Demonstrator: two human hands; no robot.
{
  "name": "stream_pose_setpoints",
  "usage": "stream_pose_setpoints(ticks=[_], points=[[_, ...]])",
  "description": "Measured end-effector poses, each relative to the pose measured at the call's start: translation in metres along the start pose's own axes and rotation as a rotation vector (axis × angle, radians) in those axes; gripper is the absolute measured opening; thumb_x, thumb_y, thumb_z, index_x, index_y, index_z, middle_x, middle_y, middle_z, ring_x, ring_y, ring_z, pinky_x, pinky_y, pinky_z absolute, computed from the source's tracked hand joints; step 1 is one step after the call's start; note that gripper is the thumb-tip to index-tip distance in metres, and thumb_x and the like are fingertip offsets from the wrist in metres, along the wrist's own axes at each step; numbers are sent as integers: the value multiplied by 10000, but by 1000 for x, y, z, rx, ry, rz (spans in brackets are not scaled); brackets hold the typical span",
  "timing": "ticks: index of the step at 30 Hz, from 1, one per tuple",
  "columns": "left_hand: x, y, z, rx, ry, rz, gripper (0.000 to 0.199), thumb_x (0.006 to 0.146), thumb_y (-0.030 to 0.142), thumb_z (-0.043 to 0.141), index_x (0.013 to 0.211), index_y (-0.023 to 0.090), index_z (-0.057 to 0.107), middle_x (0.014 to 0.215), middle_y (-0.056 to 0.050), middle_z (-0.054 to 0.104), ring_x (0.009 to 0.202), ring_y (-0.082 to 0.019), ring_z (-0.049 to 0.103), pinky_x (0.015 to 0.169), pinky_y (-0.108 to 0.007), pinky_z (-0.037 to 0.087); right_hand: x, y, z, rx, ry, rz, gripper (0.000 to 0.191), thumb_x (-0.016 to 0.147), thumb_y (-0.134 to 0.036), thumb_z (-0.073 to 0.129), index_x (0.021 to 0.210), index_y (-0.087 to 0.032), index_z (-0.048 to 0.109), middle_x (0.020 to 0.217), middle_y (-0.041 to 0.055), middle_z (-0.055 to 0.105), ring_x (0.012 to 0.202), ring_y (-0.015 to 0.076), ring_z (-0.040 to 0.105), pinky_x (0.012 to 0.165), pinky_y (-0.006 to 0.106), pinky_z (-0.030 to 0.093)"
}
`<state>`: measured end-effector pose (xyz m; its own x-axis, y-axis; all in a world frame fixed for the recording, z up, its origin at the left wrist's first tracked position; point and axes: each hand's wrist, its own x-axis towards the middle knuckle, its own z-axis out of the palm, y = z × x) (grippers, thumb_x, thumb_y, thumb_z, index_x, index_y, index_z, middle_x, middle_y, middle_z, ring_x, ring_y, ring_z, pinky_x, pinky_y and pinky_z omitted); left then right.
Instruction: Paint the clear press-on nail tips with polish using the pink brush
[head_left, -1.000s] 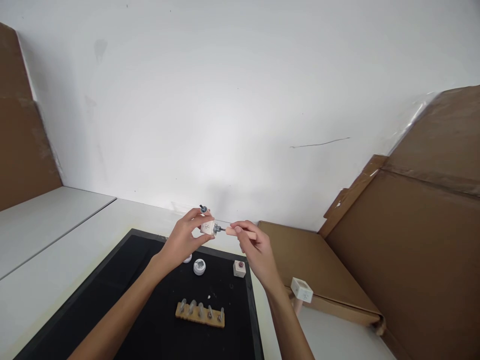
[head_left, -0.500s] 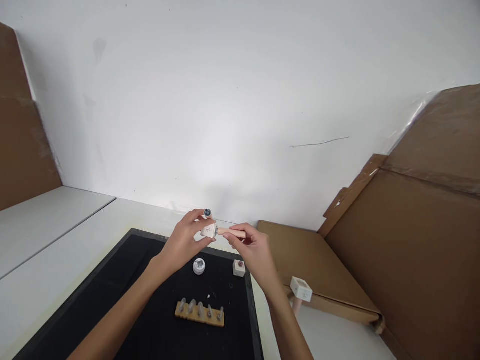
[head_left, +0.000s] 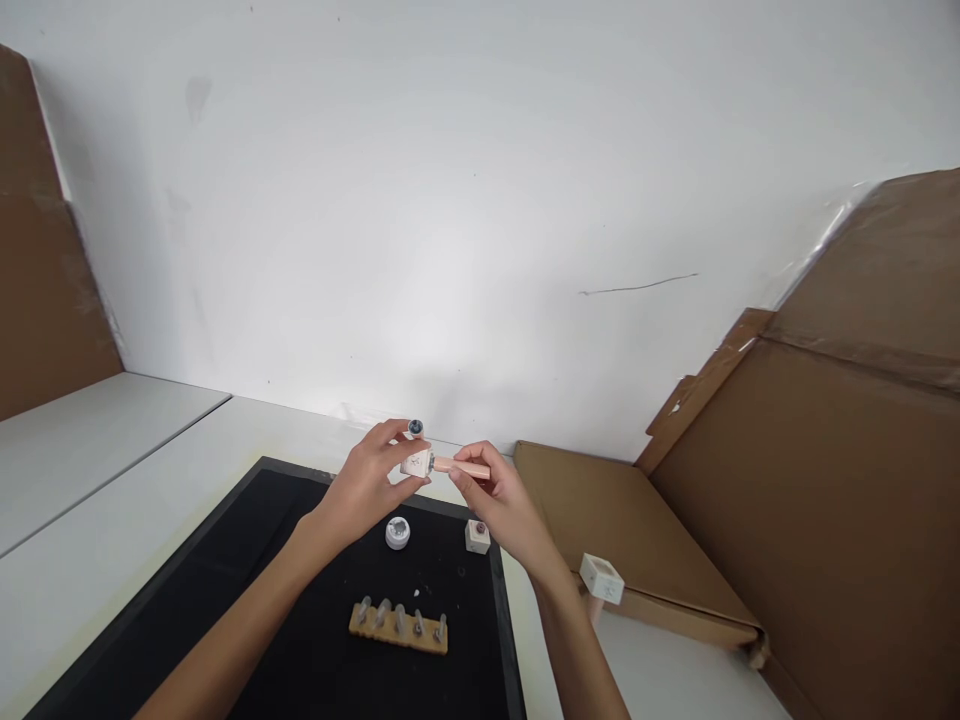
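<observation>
Cap [head_left: 471, 469] at the neck of a bottle [head_left: 415, 464]

The left hand [head_left: 367, 475] pinches the bottle between thumb and fingers, a dark-ended tube [head_left: 416, 431] at its fingertips. The right hand [head_left: 504, 498] grips the cap. Below the left fingertips sit a jar [head_left: 397, 534] and, farther down, a rack [head_left: 397, 632]; a small block [head_left: 477, 540] stands just below the right fingers.

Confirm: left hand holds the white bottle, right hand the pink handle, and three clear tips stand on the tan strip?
The count is wrong: the head view shows five clear tips on the tan strip. The left hand does hold the white bottle, the right hand the pink handle.
</observation>
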<state>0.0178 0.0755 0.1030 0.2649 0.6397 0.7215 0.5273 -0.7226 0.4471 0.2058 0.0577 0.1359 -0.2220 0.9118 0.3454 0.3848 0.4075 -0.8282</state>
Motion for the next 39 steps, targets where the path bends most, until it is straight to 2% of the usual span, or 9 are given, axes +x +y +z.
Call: stream_pose_setpoints(ticks=[3,8,11,16,20,24,29,34,39], points=[[0,1,-1,15,-5,3,248,808,184,629,1048,246,644,1114,-98,564,904,-231,608,726,-337,541,2,5,2,-34,49,-1,258,850,-415,522,707,-201,533,509,-59,429,438,96,365,389,205,301],[1,1,-1,30,-9,9,248,796,169,637,1040,219,643,1106,-105,565,905,-234,610,754,-356,543,1,2,0,-93,26,-17,193,820,-378,573,905,-206,567,655,-31,554,503,107,459,421,202,346],[1,1,-2,38,-22,15,244,803,156,623,1039,214,641,1117,-109,563,922,-239,608,752,-369,551,0,0,-1,-150,24,-17,219,854,-394,521,777,-193,562,574,-42,500,481,106,436,427,205,343],[2,1,-4,56,-39,32,258,803,122,616,1050,194,636,1134,-125,560,951,-248,603,774,-387,550,0,0,0,-257,-6,-44,165,834,-350,556,889,-198,586,699,-19,590,554,121,503,485,212,384],[2,1,-5,73,-54,45,254,798,108,616,1039,187,640,1154,-129,561,962,-247,605,801,-391,540,0,0,1,-360,-27,-63,289,914,-392,427,793,-194,598,609,-18,564,518,129,484,490,226,370],[2,0,-6,95,-74,42,268,793,93,609,1044,184,640,1150,-124,565,965,-242,606,808,-383,539,0,1,3,-465,-31,-100,162,862,-342,529,949,-213,576,830,21,648,629,157,556,570,246,410],[2,-1,-8,117,-126,45,268,780,90,623,1022,199,658,1120,-101,590,977,-243,614,808,-364,544,0,3,6,-568,-77,-107,295,942,-364,410,759,-212,585,729,29,659,624,172,584,583,262,383],[2,0,-8,134,-152,53,285,767,74,631,1024,193,666,1128,-106,594,977,-248,622,818,-369,548,-1,2,10,-586,-120,-97,134,878,-274,530,996,-230,574,938,43,685,743,200,609,637,282,383],[1,-2,-6,147,-171,92,293,800,70,593,1060,192,646,1171,-123,586,1016,-261,600,814,-394,548,1,4,13,-519,-145,-22,233,944,-315,445,804,-197,590,713,24,636,673,181,581,637,297,393]])
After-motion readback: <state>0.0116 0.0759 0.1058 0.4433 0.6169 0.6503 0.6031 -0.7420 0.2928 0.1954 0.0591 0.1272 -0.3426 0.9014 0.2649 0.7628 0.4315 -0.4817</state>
